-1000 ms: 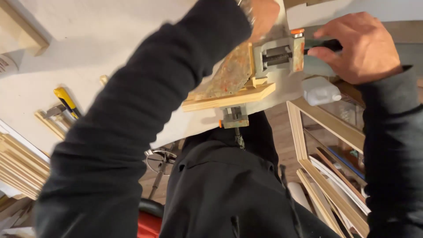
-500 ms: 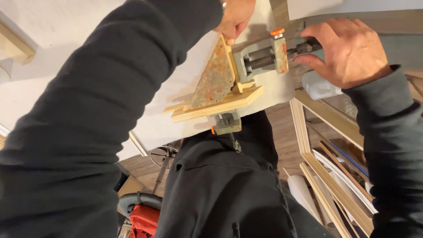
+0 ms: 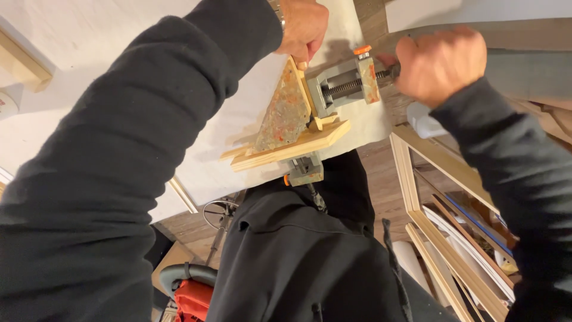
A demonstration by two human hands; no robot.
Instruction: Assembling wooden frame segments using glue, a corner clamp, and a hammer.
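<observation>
A grey metal corner clamp with orange caps sits on the white worktable, its screw spindle pointing right. It grips light wooden strips that meet at a corner, around a paint-stained triangular plate. My left hand presses down on the top end of the upright strip, fingers curled over it. My right hand is closed around the clamp's screw handle, which is hidden inside the fist. A second screw of the clamp hangs over the table's near edge.
Wooden frames lean in a stack on the floor at the right. A white plastic object lies by the table's corner. A red and grey tool sits on the floor below. Another wooden piece lies at the far left of the table.
The view has swung, so the clamp sits lower and more central. My right hand has turned on the screw handle, from fingers over it to a closed fist. My left hand stays on the strip.
</observation>
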